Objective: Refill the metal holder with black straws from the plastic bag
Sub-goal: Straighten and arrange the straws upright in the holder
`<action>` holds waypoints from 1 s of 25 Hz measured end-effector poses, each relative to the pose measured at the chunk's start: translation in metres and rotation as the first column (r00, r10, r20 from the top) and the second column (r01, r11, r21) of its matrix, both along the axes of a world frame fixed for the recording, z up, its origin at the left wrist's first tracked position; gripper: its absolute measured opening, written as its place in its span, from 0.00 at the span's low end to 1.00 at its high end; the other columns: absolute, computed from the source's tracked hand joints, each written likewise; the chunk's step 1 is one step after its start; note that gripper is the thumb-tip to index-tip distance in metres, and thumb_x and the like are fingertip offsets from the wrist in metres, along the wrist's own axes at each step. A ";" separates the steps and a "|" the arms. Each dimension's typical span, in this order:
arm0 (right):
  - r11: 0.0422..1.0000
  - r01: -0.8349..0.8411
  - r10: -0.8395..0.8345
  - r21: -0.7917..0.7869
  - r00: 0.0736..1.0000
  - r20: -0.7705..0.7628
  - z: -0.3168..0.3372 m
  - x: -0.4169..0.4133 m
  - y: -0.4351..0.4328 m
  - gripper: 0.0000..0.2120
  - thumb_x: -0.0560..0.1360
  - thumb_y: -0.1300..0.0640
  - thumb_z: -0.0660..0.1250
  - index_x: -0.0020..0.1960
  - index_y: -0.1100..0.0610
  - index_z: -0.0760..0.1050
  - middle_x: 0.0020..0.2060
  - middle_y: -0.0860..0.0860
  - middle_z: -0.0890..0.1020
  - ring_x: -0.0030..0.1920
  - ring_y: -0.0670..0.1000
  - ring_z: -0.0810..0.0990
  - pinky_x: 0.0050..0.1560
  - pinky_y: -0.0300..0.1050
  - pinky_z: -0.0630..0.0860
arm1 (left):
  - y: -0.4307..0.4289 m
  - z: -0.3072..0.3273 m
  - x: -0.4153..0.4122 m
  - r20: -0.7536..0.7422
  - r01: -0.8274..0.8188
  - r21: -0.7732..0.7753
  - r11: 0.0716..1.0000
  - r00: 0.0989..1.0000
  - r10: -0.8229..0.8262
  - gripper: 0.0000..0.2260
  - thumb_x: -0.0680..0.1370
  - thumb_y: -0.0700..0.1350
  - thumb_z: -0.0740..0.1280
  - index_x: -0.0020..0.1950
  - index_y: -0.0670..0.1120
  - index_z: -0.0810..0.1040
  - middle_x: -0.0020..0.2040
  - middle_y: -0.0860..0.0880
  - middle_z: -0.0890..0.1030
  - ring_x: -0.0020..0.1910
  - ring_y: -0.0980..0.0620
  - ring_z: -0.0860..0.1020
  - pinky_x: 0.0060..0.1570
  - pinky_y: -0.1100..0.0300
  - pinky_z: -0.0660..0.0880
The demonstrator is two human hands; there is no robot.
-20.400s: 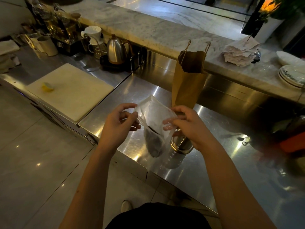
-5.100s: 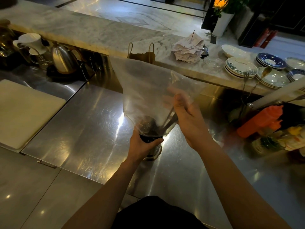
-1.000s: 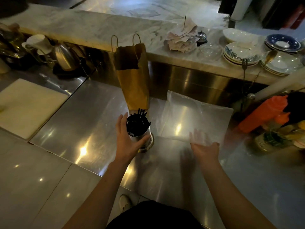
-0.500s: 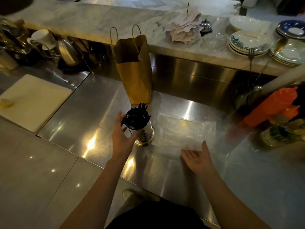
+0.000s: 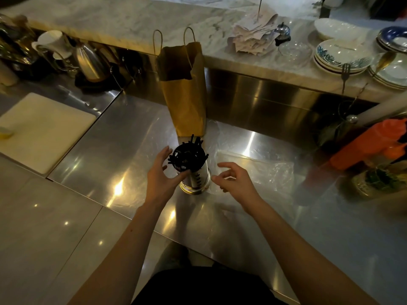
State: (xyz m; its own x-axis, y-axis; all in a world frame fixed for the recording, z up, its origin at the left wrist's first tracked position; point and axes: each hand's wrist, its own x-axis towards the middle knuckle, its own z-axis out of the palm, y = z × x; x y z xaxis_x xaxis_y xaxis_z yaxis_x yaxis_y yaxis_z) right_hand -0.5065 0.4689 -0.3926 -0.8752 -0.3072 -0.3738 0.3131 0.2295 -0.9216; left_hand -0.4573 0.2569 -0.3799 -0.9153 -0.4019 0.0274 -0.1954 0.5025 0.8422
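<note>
The metal holder (image 5: 196, 177) stands upright on the steel counter (image 5: 123, 137), packed with black straws (image 5: 186, 156) whose tips poke above the rim. My left hand (image 5: 159, 175) curves around the holder's left side, fingers spread, thumb resting against its front. Just right of the holder hovers my right hand (image 5: 234, 180), fingers apart and holding nothing. The clear plastic bag (image 5: 266, 170) lies flat and crumpled on the counter to the right of the holder, behind my right hand, and looks empty.
A brown paper bag (image 5: 184, 95) stands right behind the holder. A white cutting board (image 5: 41, 130) lies at the left, with a kettle (image 5: 89, 62) and cups behind it. An orange squeeze bottle (image 5: 363, 148) is at the right. Stacked plates (image 5: 339, 56) sit on the marble ledge.
My right hand has left the plastic bag on the counter and moved left toward the holder. My left hand has loosened its hold, with fingers spread.
</note>
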 end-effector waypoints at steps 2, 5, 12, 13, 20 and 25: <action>0.994 -0.047 0.056 0.094 0.994 -0.095 0.004 -0.009 -0.017 0.29 0.70 0.51 0.76 0.67 0.46 0.69 0.47 0.47 0.79 0.44 0.47 0.81 0.38 0.33 0.76 | -0.010 0.004 -0.005 0.009 0.060 -0.066 0.996 0.998 -0.060 0.31 0.69 0.45 0.79 0.70 0.45 0.73 0.66 0.47 0.78 0.64 0.49 0.75 0.60 0.57 0.74; 0.987 -0.040 0.072 0.159 0.977 -0.200 0.003 -0.014 -0.042 0.35 0.68 0.50 0.78 0.70 0.43 0.65 0.50 0.43 0.76 0.42 0.46 0.79 0.35 0.29 0.74 | -0.023 0.005 -0.016 0.007 0.157 -0.157 0.975 0.987 -0.158 0.25 0.68 0.45 0.80 0.63 0.45 0.79 0.58 0.45 0.82 0.56 0.47 0.78 0.49 0.66 0.71; 0.955 0.154 -0.046 0.253 0.921 -0.388 0.019 -0.013 -0.086 0.18 0.70 0.56 0.76 0.58 0.48 0.76 0.47 0.43 0.77 0.43 0.39 0.78 0.40 0.27 0.72 | -0.056 0.000 -0.044 -0.049 0.388 -0.101 0.916 0.918 -0.394 0.14 0.71 0.40 0.77 0.56 0.42 0.84 0.50 0.45 0.85 0.47 0.48 0.83 0.49 0.56 0.81; 0.952 0.174 -0.062 0.252 0.915 -0.398 0.022 -0.012 -0.090 0.18 0.71 0.56 0.75 0.58 0.48 0.76 0.47 0.43 0.77 0.43 0.39 0.77 0.41 0.27 0.72 | -0.060 0.000 -0.047 -0.061 0.407 -0.082 0.910 0.909 -0.412 0.13 0.71 0.39 0.77 0.56 0.43 0.84 0.50 0.46 0.86 0.48 0.49 0.83 0.50 0.59 0.80; 0.865 0.301 -0.063 0.402 0.859 -0.508 0.041 0.001 -0.110 0.24 0.70 0.56 0.75 0.64 0.47 0.72 0.56 0.45 0.73 0.48 0.42 0.76 0.48 0.27 0.74 | -0.080 0.020 -0.067 -0.070 0.505 0.087 0.859 0.863 -0.500 0.11 0.73 0.39 0.75 0.53 0.51 0.83 0.48 0.57 0.82 0.48 0.58 0.81 0.52 0.75 0.75; 0.848 0.310 -0.013 0.431 0.824 -0.566 0.056 0.006 -0.124 0.25 0.71 0.57 0.75 0.66 0.56 0.73 0.60 0.50 0.74 0.55 0.42 0.74 0.55 0.28 0.71 | -0.087 0.047 -0.079 -0.075 0.612 0.029 0.790 0.790 -0.609 0.10 0.74 0.40 0.74 0.53 0.52 0.82 0.47 0.55 0.82 0.47 0.56 0.80 0.50 0.69 0.72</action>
